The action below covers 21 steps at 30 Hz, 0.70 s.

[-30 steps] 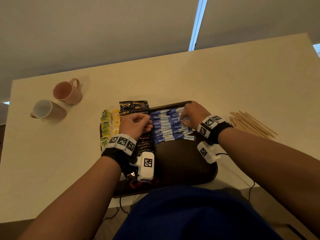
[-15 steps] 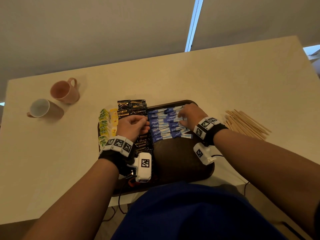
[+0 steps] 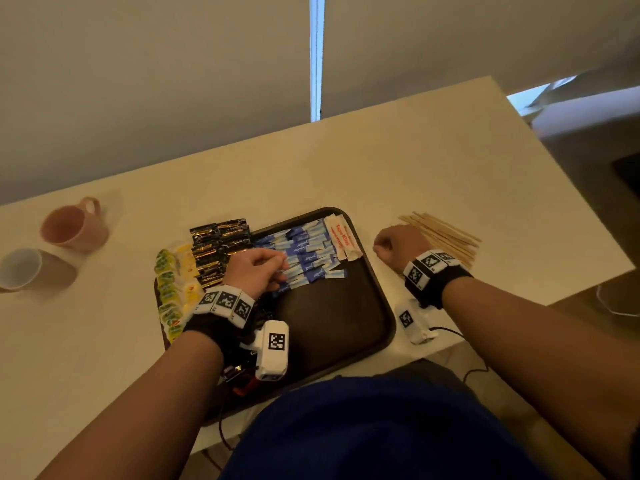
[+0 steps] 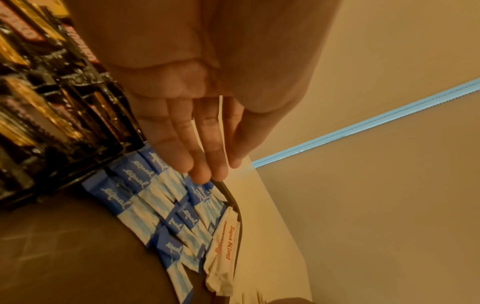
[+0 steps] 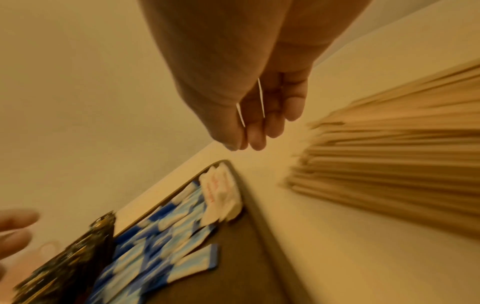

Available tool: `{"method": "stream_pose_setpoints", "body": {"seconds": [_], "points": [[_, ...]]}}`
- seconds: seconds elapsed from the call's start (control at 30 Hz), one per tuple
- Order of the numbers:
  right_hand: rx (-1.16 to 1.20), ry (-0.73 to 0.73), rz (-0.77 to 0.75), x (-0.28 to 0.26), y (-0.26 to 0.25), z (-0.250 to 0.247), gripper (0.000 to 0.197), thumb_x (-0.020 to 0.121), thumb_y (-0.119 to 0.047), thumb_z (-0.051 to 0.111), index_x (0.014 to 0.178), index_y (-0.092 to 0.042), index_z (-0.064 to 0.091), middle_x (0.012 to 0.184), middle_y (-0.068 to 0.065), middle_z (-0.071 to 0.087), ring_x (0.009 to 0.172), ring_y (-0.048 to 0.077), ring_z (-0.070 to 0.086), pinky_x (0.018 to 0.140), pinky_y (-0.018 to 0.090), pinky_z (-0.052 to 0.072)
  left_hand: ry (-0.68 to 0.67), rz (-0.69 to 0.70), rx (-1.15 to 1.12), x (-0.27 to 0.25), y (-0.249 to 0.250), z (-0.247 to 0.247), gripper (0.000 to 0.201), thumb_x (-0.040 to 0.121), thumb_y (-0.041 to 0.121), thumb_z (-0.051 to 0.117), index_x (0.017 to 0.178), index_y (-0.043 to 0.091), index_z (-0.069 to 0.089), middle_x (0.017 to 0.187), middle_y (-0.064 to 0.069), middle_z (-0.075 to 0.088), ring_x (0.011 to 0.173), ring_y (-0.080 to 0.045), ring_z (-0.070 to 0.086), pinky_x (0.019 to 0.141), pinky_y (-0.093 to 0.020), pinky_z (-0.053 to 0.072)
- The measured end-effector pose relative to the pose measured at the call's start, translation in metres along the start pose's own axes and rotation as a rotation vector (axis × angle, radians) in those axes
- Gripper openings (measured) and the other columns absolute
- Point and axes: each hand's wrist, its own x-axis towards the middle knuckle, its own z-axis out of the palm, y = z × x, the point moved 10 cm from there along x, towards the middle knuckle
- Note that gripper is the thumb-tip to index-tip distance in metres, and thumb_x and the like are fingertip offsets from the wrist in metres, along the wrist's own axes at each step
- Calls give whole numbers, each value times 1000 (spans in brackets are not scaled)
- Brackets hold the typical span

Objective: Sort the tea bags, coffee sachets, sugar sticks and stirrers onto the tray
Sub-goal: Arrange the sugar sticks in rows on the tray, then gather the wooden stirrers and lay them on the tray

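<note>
A dark tray sits at the near edge of the counter, its near half bare. Along its left rim lie the tea bags, then the black coffee sachets, then blue sugar sticks in overlapping rows, with a few white sticks at the tray's far right corner. The left hand rests over the seam between sachets and blue sticks, fingers nearly straight and close together, tips touching the sticks and gripping nothing. The right hand is off the tray, over bare counter between the tray's right rim and the stirrers, which lie in a loose pile near the counter's right edge; its fingers are loosely curled and hold nothing. Two mugs stand towards the counter's left edge.
</note>
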Motion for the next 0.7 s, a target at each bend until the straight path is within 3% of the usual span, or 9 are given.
{"method": "stream_pose_setpoints", "body": {"seconds": [0.1, 0.23, 0.4, 0.5, 0.6, 0.7], "points": [[-18, -6, 107, -8, 46, -14, 26, 92, -31, 60, 102, -10, 71, 101, 7, 70, 94, 25, 63, 85, 36, 51, 14, -5, -10, -1, 6, 16, 9, 97, 14, 61, 98, 15, 70, 94, -6, 73, 80, -16, 68, 65, -26, 56], [-236, -162, 159, -23, 88, -1, 46, 86, -54, 62, 97, -10, 63, 103, 8, 65, 87, 24, 59, 73, 33, 49, -6, -48, -16, -3, 9, 55, 8, 96, 15, 62, 99, 13, 70, 95, -7, 73, 80, -18, 69, 69, -31, 57], [-244, -240, 125, -31, 101, 24, 77, 76, -70, 64, 122, -9, 53, 135, 12, 43, 117, 33, 48, 92, 43, 49, -20, -48, 15, -6, 18, 104, 9, 96, 19, 63, 100, 15, 70, 96, -5, 74, 83, -18, 70, 69, -30, 57], [-267, -238, 83, -28, 94, 29, 95, 73, -73, 63, 134, -4, 42, 142, 14, 33, 122, 37, 42, 94, 46, 47, -13, -60, 8, -8, 25, 130, 10, 96, 17, 62, 102, 13, 69, 95, -5, 73, 81, -17, 69, 71, -30, 57], [-302, -247, 38, -26, 91, 33, 91, 79, -66, 63, 135, 1, 37, 138, 17, 32, 117, 40, 43, 89, 46, 47, -18, -55, 9, -8, 31, 152, 7, 96, 15, 61, 96, 16, 68, 94, -5, 72, 79, -16, 67, 67, -26, 56], [-319, -270, -42, -24, 88, 35, 63, 91, -48, 58, 127, 1, 43, 133, 20, 35, 111, 39, 47, 83, 42, 44, -10, -57, 11, -6, 31, 162, 8, 97, 15, 61, 95, 16, 69, 93, -4, 73, 77, -15, 69, 64, -26, 56]]}}
